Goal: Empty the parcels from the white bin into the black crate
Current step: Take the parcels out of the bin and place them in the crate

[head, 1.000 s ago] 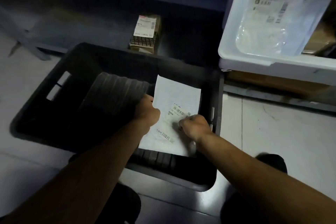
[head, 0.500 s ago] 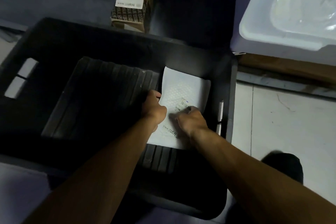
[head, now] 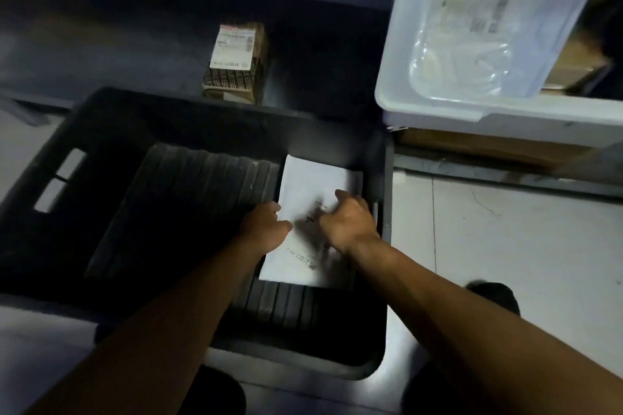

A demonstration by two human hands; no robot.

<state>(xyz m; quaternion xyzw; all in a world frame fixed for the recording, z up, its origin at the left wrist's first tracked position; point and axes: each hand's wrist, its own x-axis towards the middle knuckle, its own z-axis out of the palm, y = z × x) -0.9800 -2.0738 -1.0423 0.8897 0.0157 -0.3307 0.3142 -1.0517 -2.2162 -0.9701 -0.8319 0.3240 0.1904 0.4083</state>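
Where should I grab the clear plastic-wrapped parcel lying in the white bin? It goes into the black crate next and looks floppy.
Probably by its near end, reaching in from above. The clear plastic-wrapped parcel lies flat and lengthwise in the open-topped white plastic bin, its loose near edge closest to you. Being limp film, it would likely sag, so pinching both near corners with two hands seems safest.

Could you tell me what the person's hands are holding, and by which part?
Both hold the flat white padded mailer in the black plastic crate: left hand at its left edge, right hand on its right side. The exact grip is blurred.
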